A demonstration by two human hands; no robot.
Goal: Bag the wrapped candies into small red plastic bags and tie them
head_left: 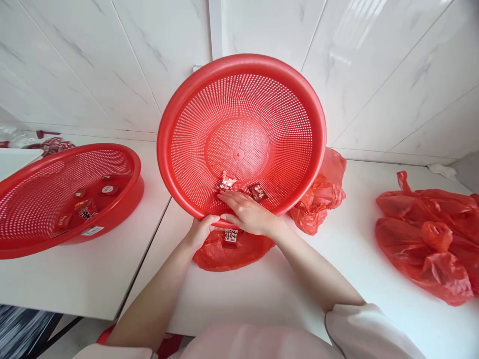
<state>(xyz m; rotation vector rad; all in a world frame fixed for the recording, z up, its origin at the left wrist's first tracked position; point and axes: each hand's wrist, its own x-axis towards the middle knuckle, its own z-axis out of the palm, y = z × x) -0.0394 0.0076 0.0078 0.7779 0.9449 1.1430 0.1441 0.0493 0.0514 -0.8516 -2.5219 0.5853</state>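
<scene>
A big red perforated basket (187,104) is tipped up toward me over a red plastic bag (232,252) on the white table. My left hand (200,230) grips its lower rim from below. My right hand (247,212) reaches over the rim into the basket, fingers stretched flat beside two small red wrapped candies (227,182), (258,191). Another candy (231,236) lies in the bag's mouth under the rim.
A second red basket (22,234) with several candies stands tilted at the left. More red plastic bags lie behind the basket (322,192) and at the right (430,239). White tiled walls meet at the corner behind. A gap separates two table tops.
</scene>
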